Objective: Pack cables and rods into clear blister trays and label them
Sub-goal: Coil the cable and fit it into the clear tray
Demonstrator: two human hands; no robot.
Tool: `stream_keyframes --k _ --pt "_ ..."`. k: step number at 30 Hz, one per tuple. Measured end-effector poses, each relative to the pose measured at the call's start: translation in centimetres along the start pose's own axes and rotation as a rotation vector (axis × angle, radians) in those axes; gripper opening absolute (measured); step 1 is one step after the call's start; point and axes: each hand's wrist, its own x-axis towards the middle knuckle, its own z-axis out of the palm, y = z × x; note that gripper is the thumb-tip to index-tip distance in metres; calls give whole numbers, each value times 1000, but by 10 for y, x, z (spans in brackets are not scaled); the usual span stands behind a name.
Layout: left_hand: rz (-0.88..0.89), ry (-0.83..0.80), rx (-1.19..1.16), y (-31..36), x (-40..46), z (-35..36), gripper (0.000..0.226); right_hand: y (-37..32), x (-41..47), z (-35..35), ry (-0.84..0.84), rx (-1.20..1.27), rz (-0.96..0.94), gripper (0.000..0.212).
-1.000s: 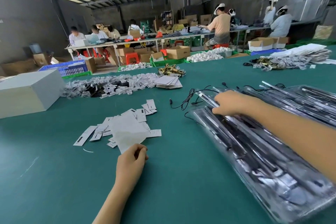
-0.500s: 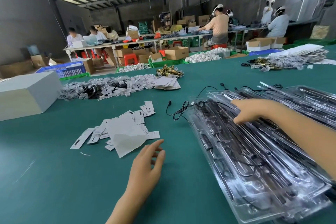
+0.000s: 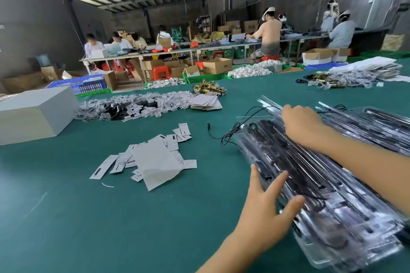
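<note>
A clear blister tray [image 3: 328, 204] with black rods and cable inside lies on the green table [image 3: 88, 228], on top of a stack of similar trays [image 3: 377, 126] at the right. My left hand [image 3: 268, 206] has its fingers spread and straight against the tray's left edge. My right hand [image 3: 301, 122] rests on the tray's far end with fingers bent over it. A loose black cable [image 3: 224, 135] trails from the tray's far left corner. White labels [image 3: 155, 157] lie scattered in a pile to the left.
A grey box [image 3: 35, 113] stands at the far left. Heaps of bagged parts with white tags [image 3: 133, 106], brass pieces [image 3: 208, 88] and a card stack [image 3: 206, 102] lie farther back. More bagged parts [image 3: 346, 80] sit far right. People work at tables behind.
My left hand left the label pile and moved right to the tray's left edge. The tray shifted under my right hand, which stayed at its far end.
</note>
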Motion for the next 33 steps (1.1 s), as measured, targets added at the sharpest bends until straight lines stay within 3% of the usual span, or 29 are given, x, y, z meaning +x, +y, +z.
stream_keyframes --k 5,11,15,20,25,28,31,33 --pt "19 -59 28 11 7 13 71 -14 8 -43 151 37 -94 15" --pt "91 -141 33 13 11 14 65 -59 8 -94 426 63 -366 22" --pt "143 -132 4 -1 10 -1 63 -92 5 -122 583 171 -506 15" --pt "135 104 -40 -27 6 -37 61 -122 -3 -122 736 328 -663 26" --pt "-120 512 -289 -72 -6 -111 43 -143 -10 -67 742 256 -859 44" --pt "-169 709 -451 -93 -19 -148 43 -148 -6 -23 732 184 -909 48" --pt "-173 766 -641 -108 -33 -171 62 -152 -2 16 734 168 -919 44" --pt "-169 730 -818 -114 -37 -176 63 -156 -1 37 765 127 -962 40"
